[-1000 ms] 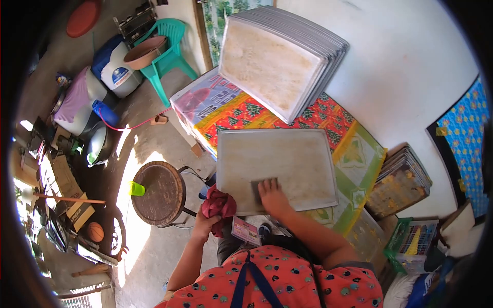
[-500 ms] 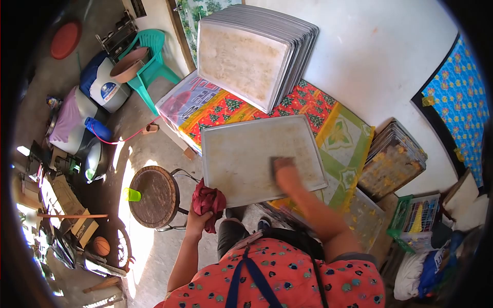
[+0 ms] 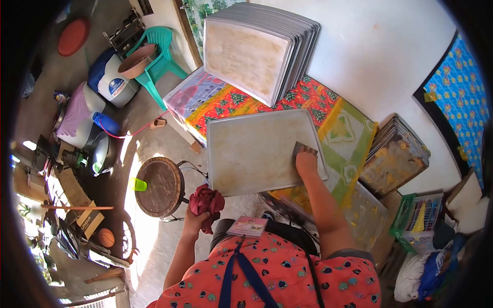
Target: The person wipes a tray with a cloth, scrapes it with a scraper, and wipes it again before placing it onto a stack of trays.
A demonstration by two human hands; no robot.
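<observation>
A flat metal tray lies tilted on the cloth-covered table in front of me, its near edge jutting past the table. My right hand presses a small dark scraper or pad on the tray's right part. My left hand is closed around a crumpled dark red cloth beside the tray's near left corner. Behind the tray rises a tall stack of similar trays, standing on the table.
More trays with yellowish residue lean at the right wall, near a green and white crate. On the left are a round wooden stool holding a green cup, a green chair and a basketball.
My right hand has moved right and slightly up across the tray with the dark item. My left hand still holds the cloth. The whole view has shifted slightly.
</observation>
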